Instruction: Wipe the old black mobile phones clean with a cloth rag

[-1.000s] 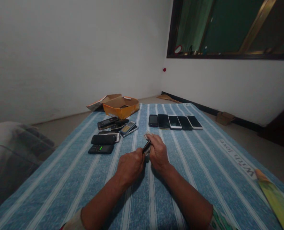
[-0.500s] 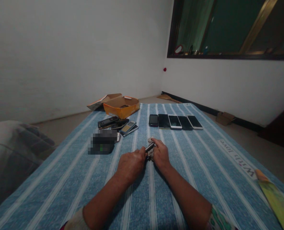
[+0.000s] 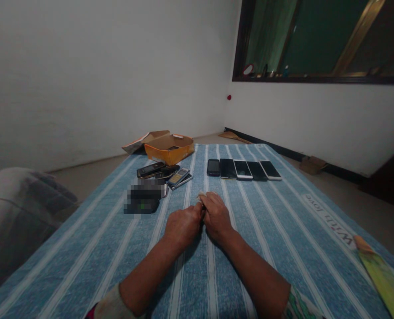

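Note:
My left hand (image 3: 183, 226) and my right hand (image 3: 216, 217) meet at the middle of a blue striped cloth (image 3: 250, 266), curled together. A scrap of white cloth (image 3: 201, 194) pokes out at the top of my right hand. The small dark object seen earlier is hidden between my hands. Nearest my hands, up and to the left, lies a blurred block of dark phones (image 3: 145, 197). Beyond it are a keypad mobile phone (image 3: 178, 176) and a pile of dark phones (image 3: 155, 170). A row of several smartphones (image 3: 243, 169) lies straight ahead, beyond my fingers.
An orange cardboard box (image 3: 169, 149) with its flap open stands at the cloth's far end. A yellow-green strip (image 3: 384, 277) lies on the right corner. A grey cushioned seat (image 3: 17, 208) is at left, white walls behind, and a dark-framed window (image 3: 310, 40) high right.
My hands have closed together, and the small dark object between them no longer shows. The white cloth is mostly covered now. The phones and the box have not moved.

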A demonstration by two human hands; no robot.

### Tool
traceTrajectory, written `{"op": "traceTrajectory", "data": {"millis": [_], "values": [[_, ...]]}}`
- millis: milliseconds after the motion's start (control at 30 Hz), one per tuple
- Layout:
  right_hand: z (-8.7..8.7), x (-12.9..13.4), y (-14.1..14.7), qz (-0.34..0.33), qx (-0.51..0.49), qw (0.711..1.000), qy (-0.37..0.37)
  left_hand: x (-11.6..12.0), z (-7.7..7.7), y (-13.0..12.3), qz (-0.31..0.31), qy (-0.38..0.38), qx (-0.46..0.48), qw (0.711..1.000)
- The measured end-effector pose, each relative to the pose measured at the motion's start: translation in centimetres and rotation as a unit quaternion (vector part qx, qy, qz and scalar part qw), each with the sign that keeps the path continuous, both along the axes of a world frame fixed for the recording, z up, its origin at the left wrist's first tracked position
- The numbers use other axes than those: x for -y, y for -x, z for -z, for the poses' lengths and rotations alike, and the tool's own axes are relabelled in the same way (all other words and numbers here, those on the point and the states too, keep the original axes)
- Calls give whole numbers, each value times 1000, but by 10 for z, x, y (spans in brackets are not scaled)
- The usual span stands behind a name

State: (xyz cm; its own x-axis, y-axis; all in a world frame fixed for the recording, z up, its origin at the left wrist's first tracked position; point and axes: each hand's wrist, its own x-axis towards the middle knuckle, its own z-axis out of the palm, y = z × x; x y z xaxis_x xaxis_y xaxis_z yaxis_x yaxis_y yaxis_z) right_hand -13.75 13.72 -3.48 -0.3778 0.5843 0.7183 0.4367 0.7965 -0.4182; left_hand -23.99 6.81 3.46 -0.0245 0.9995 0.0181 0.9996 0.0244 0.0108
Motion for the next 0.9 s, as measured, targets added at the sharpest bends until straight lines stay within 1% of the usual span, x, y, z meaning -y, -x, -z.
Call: {"op": "traceTrajectory", "data": {"millis": [100, 267, 333, 433, 533, 700, 800, 900], "values": [[1, 0, 0, 17, 4, 1000, 7, 0, -1, 0, 4, -1, -1, 1000], [0, 7, 2, 13, 28, 997, -64, 1, 0, 0, 0, 4, 0, 1000], [-1, 6, 1, 16, 40, 998, -55, 1, 0, 0, 1, 2, 4, 1000], [-4, 1, -1, 24, 56, 998, -21, 1, -1, 1, 1, 0, 7, 1000], [-4, -4, -4, 16, 49, 999, 1, 4, 2, 4, -4, 5, 20, 1000], [0, -7, -6, 25, 22, 999, 20, 11, 13, 11, -4, -2, 101, 995], [3, 0, -3, 30, 36, 999, -21, 13, 19, 14, -6, -5, 137, 991], [4, 13, 3, 8, 43, 996, -77, 13, 22, 14, -4, -15, 159, 987]]}}
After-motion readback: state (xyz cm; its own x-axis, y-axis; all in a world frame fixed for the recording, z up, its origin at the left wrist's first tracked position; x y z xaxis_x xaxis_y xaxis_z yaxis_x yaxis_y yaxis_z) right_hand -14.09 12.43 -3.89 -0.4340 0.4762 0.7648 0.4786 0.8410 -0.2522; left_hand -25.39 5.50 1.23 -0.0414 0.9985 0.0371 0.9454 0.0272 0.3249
